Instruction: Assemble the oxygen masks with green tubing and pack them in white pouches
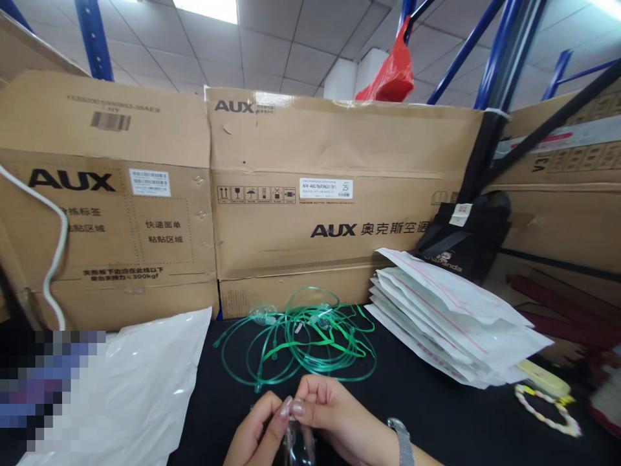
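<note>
Close to the camera at the bottom, my left hand (259,430) and my right hand (330,408) meet, thumbs and fingertips pinched together. Between them they grip a shiny clear plastic piece (298,445), which hangs below the fingertips. Its lower part is cut off by the frame, so its kind does not show. Just beyond my hands, a loose pile of coiled green tubing (334,366) with green straps lies on the black tabletop (233,404). Clear plastic parts that look like masks (264,315) lie among the coils. A metal-band watch (402,440) is on my right wrist.
A stack of white mailing envelopes (436,317) sits at the right, by a yellow case (543,378) and a beaded bracelet (548,414). At the left lies a white plastic bag (140,382). AUX cardboard boxes (272,239) wall off the back; a black bag (466,236) hangs at right.
</note>
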Demonstrator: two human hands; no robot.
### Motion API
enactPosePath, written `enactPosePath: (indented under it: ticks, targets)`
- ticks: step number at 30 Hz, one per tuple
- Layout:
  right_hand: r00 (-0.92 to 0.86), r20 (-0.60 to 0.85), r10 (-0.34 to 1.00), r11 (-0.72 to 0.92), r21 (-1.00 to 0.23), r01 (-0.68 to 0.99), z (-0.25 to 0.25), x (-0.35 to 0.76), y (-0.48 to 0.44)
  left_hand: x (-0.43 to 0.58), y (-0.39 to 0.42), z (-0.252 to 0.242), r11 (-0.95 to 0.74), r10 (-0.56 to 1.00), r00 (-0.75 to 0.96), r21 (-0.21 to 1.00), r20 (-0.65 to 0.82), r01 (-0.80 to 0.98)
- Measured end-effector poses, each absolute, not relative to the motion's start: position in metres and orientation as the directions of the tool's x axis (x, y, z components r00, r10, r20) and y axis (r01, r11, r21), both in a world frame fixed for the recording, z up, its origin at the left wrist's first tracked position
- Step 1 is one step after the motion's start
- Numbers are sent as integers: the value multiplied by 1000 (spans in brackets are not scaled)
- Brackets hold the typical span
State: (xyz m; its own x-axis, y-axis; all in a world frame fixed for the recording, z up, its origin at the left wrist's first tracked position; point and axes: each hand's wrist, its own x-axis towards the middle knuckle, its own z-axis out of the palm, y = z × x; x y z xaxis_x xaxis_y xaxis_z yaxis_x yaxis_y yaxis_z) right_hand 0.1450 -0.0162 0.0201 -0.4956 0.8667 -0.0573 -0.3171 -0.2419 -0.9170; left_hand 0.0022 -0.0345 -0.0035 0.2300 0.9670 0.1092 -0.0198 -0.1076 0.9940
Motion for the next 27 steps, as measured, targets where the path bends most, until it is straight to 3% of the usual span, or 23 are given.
enactPosePath:
  ticks: [7, 21, 27]
  targets:
    - [-509, -48, 859, -278, -880, -386, 19, 142, -17, 0, -25, -15, -34, 975, 213, 993, 57, -109]
    - [-556, -35, 830, -166, -968, -187, 18, 148, -14, -2, -23, -19, -105, 974, 208, 993, 92, 54]
    - [-467, 27, 884, -83, -974, -212, 18, 145, -15, 3, -22, -14, -21, 962, 266, 988, 62, -153]
